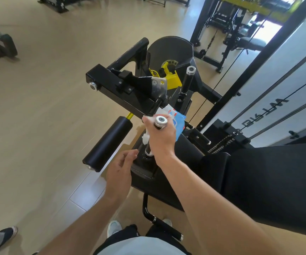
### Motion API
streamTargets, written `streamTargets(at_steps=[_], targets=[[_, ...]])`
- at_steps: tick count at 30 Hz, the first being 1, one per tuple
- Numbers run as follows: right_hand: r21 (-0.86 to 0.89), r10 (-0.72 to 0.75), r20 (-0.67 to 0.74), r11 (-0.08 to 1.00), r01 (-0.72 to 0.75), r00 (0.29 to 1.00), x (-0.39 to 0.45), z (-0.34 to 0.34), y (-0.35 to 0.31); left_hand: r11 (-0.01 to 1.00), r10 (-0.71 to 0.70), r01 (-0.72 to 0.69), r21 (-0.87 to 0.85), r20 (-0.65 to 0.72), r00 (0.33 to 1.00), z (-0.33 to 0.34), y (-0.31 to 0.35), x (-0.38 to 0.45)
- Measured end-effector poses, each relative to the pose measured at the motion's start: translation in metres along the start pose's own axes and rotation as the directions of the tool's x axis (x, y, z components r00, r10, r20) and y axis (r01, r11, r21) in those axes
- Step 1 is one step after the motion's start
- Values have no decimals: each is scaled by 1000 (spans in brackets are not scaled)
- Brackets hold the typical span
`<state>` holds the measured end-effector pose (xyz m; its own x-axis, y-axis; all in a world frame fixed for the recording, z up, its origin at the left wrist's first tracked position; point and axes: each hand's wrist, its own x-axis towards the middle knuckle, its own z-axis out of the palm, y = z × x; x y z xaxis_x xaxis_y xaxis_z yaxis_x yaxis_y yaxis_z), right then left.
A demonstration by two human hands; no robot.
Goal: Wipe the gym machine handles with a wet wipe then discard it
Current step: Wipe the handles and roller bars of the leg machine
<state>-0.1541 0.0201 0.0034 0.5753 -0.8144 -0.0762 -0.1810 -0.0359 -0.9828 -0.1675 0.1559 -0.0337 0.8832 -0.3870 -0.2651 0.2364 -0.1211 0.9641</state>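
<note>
My right hand (pixel 160 137) grips the near upright handle (pixel 160 121) of the black gym machine, its silver cap showing above my fist. A white wet wipe (pixel 145 139) is wrapped between my palm and the handle, with a crumpled end hanging below my thumb. My left hand (pixel 120 170) rests loosely curled beside the handle's base, fingertips near the black bracket, holding nothing. A blue and white wipe packet (pixel 178 120) lies on the seat just behind my right hand. A second upright handle (pixel 187 80) stands farther back on the machine.
A black foam roller (pixel 108 143) sticks out to the left of the seat (pixel 190 153). The weight stack frame and cables (pixel 259 115) rise at the right. Another person's shoe (pixel 1 238) is at the lower left; my own shoes (pixel 113 228) stand by a low black bar.
</note>
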Motion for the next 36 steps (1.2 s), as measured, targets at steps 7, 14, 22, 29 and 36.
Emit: streamTargets(at_steps=[7, 14, 22, 29, 36], targets=[[9, 79, -63, 997, -79, 995, -3, 2, -4, 1000, -21, 21, -22, 6, 1000, -16, 0, 4], [-1, 78, -71, 997, -78, 994, -12, 10, 18, 1000, -17, 17, 2, 42, 999, -21, -3, 4], [103, 5, -145, 995, 10, 989, 4, 10, -19, 999, 32, -33, 21, 47, 998, -10, -4, -2], [481, 170, 35, 861, -165, 985, -7, -45, -22, 997, -38, 14, 82, 303, 952, 43, -8, -25], [536, 672, 40, 611, -583, 740, 71, -149, 62, 972, -208, 145, 186, 383, 900, 141, -29, -3]])
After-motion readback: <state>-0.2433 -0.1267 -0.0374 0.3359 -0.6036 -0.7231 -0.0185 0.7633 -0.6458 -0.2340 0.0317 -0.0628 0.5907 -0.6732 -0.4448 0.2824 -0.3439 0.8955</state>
